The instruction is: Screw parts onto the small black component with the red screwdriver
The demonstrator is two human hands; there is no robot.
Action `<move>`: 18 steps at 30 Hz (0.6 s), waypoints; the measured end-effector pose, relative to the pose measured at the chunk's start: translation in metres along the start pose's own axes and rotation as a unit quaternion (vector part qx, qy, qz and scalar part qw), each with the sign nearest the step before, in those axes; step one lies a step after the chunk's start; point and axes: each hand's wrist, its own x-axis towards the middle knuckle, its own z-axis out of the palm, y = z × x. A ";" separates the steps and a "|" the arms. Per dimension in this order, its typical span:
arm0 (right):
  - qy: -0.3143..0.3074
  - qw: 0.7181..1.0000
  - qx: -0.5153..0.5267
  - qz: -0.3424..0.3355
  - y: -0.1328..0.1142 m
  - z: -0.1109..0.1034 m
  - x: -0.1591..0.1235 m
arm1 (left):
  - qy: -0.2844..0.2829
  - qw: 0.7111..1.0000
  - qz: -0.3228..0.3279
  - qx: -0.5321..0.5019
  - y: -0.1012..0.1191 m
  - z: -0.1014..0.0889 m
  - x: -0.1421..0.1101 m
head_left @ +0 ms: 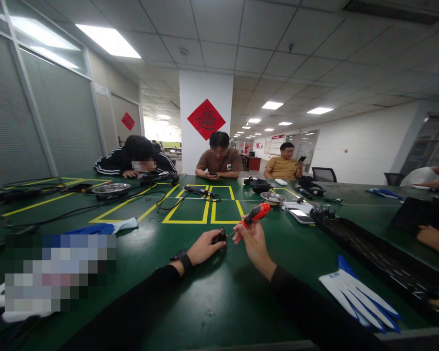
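In the middle of the green table, my left hand (204, 247) is closed around a small dark part (220, 237) whose kind I cannot make out. A dark band circles that wrist. My right hand (254, 241) grips a screwdriver (256, 214) with a red and black handle, tilted up to the right. Its thin shaft points down and left to the side of the dark part. Whether the tip touches the part is too small to tell. My fingers hide much of the part.
A long black tray (369, 253) of small parts runs along the right, with white-and-blue gloves (358, 297) beside it. A phone (300, 216) and a metal bowl (273, 197) lie beyond. Cables (106, 209) and another bowl (110, 189) are at left. Several people sit around the table.
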 end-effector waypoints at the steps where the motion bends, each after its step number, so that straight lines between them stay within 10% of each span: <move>1: -0.002 1.000 0.001 -0.002 -0.002 0.000 -0.001 | 0.000 1.000 0.001 0.002 0.001 0.000 0.000; 18: -0.009 0.997 -0.061 -0.038 -0.002 0.003 -0.009 | 0.001 1.000 0.001 0.018 0.002 0.000 0.000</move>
